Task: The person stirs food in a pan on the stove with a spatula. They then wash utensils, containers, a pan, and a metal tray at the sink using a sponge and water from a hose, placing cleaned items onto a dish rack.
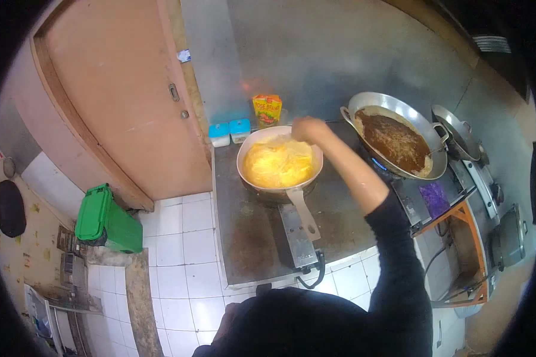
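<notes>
A light-coloured frying pan [239, 156] sits on the near burner, its handle pointing towards me. Yellow egg mixture [280, 163] covers its bottom, with paler folds near the far side. My right hand [309, 130] is closed over the pan's far right rim. Whatever it grips is hidden by the hand and blurred. Low in the view, close to my body, only part of my left hand [226, 321] shows, and its fingers cannot be made out. Behind the pan stand a yellow-and-red pouch [267, 110] and two blue-lidded containers [230, 132].
To the right, a large wok [393, 102] of brown bubbling liquid sits over a blue flame, with another metal pan [458, 128] beyond it. A purple cloth or packet [435, 199] lies nearby. On the left are a green bin [109, 220] and a door [116, 89].
</notes>
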A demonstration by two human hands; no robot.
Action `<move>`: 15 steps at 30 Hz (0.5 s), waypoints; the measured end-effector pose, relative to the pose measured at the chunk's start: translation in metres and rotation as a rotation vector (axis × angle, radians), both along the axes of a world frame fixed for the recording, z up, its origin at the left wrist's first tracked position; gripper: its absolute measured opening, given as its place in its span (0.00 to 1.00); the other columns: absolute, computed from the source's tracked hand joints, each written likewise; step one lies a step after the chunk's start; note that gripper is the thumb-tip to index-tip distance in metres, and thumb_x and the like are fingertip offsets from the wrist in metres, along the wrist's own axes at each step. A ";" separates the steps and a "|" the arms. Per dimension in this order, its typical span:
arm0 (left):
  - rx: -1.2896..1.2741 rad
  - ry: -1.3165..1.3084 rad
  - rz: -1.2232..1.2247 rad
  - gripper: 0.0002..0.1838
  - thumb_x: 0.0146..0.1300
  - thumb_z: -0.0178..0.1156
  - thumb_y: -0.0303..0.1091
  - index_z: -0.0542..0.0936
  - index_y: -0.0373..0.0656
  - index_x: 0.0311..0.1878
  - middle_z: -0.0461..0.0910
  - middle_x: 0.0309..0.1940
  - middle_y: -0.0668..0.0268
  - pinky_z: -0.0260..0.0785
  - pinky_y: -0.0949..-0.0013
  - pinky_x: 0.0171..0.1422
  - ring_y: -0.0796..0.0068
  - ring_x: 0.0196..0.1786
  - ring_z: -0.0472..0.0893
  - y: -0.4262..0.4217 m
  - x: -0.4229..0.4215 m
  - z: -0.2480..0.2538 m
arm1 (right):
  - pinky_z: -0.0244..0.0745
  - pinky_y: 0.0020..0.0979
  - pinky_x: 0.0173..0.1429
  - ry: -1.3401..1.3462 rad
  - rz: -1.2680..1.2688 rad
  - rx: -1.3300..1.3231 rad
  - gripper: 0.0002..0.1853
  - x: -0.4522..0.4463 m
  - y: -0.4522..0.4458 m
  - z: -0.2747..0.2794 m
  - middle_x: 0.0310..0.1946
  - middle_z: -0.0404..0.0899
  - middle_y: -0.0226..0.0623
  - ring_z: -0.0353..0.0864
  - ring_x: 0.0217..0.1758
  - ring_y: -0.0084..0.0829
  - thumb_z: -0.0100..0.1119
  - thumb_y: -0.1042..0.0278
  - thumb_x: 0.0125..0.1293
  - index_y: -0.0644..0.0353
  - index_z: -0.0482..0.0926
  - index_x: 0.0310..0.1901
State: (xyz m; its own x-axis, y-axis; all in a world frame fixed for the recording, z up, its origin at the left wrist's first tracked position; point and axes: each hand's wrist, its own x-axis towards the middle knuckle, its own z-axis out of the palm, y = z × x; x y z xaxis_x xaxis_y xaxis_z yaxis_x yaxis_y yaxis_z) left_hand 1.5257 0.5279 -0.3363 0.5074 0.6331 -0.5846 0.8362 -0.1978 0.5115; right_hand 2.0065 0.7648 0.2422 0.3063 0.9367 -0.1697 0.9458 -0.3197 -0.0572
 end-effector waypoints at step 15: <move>-0.003 -0.006 -0.008 0.13 0.54 0.50 0.39 0.78 0.49 0.40 0.78 0.29 0.65 0.69 0.64 0.34 0.68 0.31 0.77 0.010 0.010 -0.005 | 0.75 0.39 0.39 -0.171 0.104 -0.161 0.15 -0.043 -0.062 -0.033 0.38 0.78 0.45 0.80 0.40 0.39 0.49 0.63 0.53 0.60 0.79 0.39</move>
